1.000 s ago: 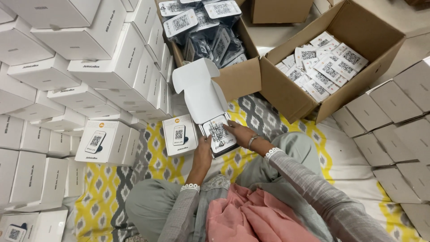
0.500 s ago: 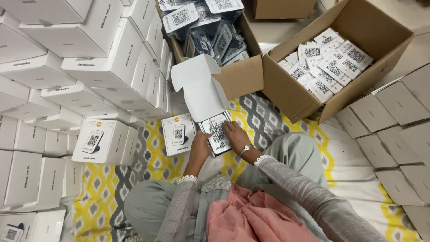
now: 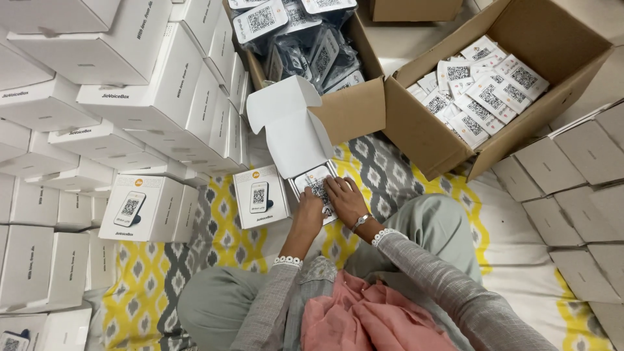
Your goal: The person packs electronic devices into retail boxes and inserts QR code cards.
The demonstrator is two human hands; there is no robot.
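Observation:
A small white box (image 3: 286, 130) stands open on the patterned mat, its lid tipped back. Inside it lies a white card with a square code (image 3: 316, 185). My left hand (image 3: 311, 209) rests on the box's near left edge, fingers on the card. My right hand (image 3: 344, 198) presses flat on the card's right side. A closed white box with a device picture (image 3: 260, 196) sits just left of the open one.
Stacks of white boxes (image 3: 156, 97) fill the left side. One cardboard carton (image 3: 344, 110) holds bagged devices and another (image 3: 448, 143) holds code cards. Grey flat boxes (image 3: 578, 195) lie at the right. My crossed legs are at the bottom.
Both hands have pushed forward onto the card inside the open box. The view has shifted slightly.

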